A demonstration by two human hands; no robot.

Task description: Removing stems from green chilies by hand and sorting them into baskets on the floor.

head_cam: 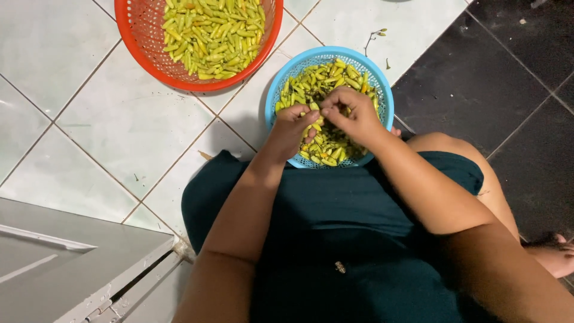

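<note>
Blue basket (278, 90), yellow-green chilies (317, 81)

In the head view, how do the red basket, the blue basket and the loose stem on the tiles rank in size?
1. Red basket, although partly out of frame.
2. Blue basket.
3. Loose stem, far the smallest.

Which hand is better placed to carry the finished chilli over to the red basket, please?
Probably the left hand: it is on the side nearer the red basket, while the right hand sits farther away over the blue basket.
</note>
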